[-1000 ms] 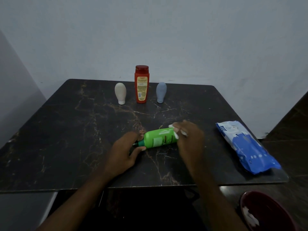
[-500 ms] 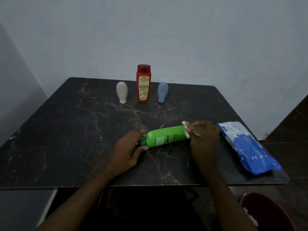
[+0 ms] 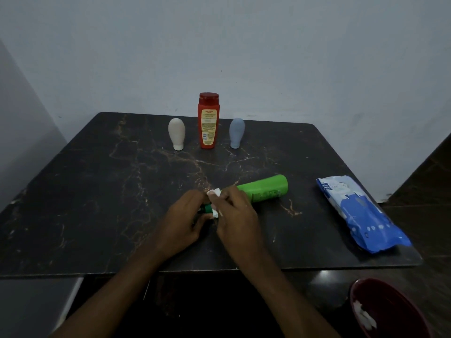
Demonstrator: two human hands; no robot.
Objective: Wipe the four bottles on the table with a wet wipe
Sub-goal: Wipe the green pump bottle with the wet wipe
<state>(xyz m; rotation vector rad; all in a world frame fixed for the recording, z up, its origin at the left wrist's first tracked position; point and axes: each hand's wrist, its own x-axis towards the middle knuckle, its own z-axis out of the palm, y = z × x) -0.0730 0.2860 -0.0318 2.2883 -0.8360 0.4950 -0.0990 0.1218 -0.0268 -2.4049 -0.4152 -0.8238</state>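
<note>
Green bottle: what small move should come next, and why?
Probably slide the wipe along the green bottle toward its base: the right hand holds it at the neck, the left hand grips the cap end, and the body lies uncovered.

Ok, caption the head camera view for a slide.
Right hand presses a wet wipe to the neck of the lying green bottle; left hand holds its cap.

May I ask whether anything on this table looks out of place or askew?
Only the green bottle lies on its side, held by the left hand while the right hand rubs a wet wipe on it; nothing spilled.
</note>
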